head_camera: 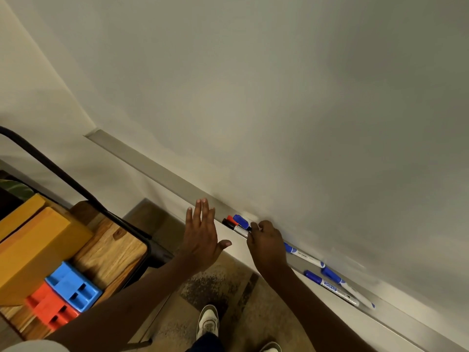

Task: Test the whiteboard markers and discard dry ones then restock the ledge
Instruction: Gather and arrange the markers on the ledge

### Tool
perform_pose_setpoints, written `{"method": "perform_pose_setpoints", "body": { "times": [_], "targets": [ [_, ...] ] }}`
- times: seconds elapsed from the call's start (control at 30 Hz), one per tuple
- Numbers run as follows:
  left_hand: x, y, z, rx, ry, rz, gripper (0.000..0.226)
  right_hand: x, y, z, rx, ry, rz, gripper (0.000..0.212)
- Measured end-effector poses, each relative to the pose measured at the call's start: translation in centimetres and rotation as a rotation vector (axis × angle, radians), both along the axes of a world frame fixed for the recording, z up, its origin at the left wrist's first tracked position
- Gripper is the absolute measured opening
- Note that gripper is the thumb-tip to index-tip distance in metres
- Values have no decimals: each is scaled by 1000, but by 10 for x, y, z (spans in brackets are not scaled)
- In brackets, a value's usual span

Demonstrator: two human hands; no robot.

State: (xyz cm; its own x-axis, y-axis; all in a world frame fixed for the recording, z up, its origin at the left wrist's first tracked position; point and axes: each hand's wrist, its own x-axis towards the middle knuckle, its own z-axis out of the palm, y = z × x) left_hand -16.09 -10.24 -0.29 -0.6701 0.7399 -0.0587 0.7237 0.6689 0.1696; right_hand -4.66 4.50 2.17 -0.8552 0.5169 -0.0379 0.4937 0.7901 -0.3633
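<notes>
A blank whiteboard [279,97] fills the upper view, with a grey metal ledge [162,176] running diagonally along its bottom edge. A bundle of three markers [236,223] with black, red and blue caps lies on the ledge, and my right hand [266,243] is curled over their right ends, gripping them. My left hand [201,236] hovers flat with fingers spread just left of the bundle, holding nothing. Three more blue-capped markers [330,284] lie on the ledge to the right of my right hand.
A wooden table [111,247] with a black metal frame stands at the lower left, bearing yellow boxes [33,250] and blue and red plastic trays [68,290]. My shoes [208,321] stand on patterned carpet below the ledge.
</notes>
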Motion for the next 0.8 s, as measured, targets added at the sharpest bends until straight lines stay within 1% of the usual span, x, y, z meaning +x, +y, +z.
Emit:
{"method": "perform_pose_setpoints", "body": {
  "times": [0.1,0.2,0.27,0.3,0.47,0.53,0.57,0.63,0.7,0.77,0.8],
  "targets": [
    [-2,-4,-5,-101,14,2,100,-3,2,-5,159,-189,122,50],
    [-3,-4,-4,-122,37,-13,100,-13,2,-8,234,-233,143,60],
    [-3,-2,-4,-129,56,-22,99,-19,3,-14,307,-234,138,51],
    [-3,-1,-4,-134,62,-26,99,-23,4,-14,306,-250,140,45],
    [-4,4,-8,-168,79,-51,95,-30,1,-3,336,-458,161,29],
    [-5,8,-11,-180,81,-58,94,-32,2,-7,369,-431,156,27],
    [-6,10,-12,-188,81,-58,94,-32,0,-6,369,-447,146,26],
    [-8,14,-13,-203,81,-69,95,-33,-3,-3,345,-465,110,24],
    [-10,19,-16,-218,82,-88,94,-34,-4,-2,324,-442,82,22],
    [-12,23,-17,-230,74,-91,94,-34,-4,-7,308,-454,84,22],
    [-13,25,-19,-233,73,-90,94,-34,-3,-10,321,-431,88,23]
  ]
}}
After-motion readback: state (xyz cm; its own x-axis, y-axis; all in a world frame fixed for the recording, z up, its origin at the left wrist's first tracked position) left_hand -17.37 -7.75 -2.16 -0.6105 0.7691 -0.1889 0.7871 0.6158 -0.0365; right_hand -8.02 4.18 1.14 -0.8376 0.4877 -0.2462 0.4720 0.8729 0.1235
